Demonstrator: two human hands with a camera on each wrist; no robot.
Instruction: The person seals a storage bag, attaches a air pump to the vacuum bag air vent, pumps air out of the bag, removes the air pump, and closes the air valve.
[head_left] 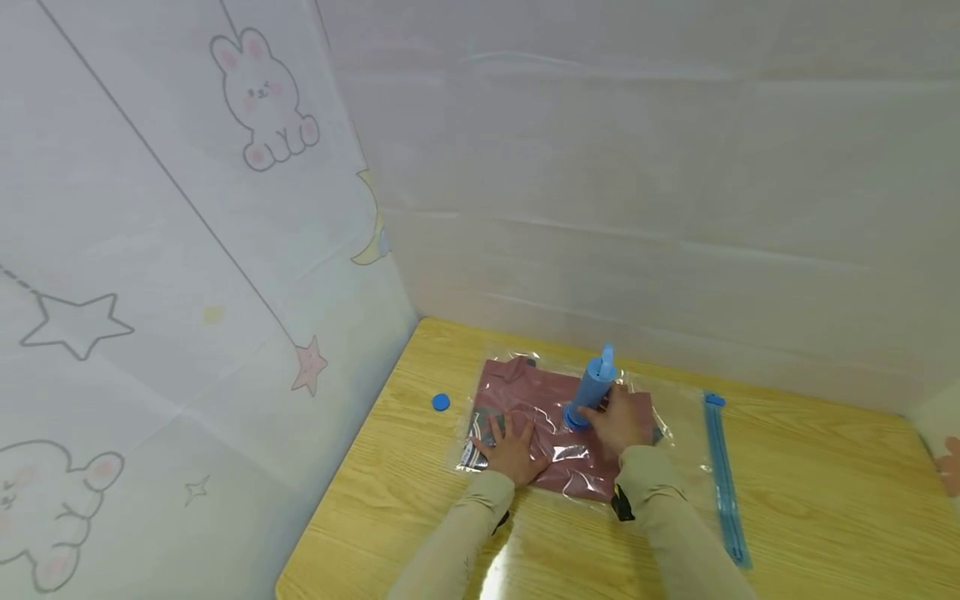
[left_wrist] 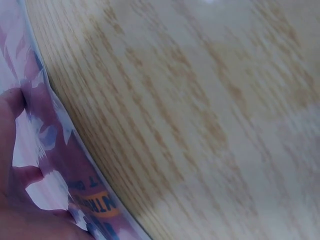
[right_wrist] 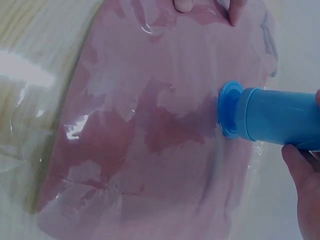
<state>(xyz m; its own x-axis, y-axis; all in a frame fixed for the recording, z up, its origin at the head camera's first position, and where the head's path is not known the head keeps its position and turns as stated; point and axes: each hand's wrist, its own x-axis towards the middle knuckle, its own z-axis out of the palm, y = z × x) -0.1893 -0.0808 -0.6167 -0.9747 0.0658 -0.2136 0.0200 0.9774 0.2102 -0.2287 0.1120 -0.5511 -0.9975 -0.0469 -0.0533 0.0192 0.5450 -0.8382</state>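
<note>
Blue pump stands right of and below centre in the head frame, its long axis leaning to the upper right, handle end uppermost, lower end at the blue disc on a clear bag holding maroon cloth. Right hand grips the barrel from the right, digits on both sides. Left hand presses palm-down on the bag's lower left, fingers spread. Sleeved forearms slant inward from the bottom edge.
</note>
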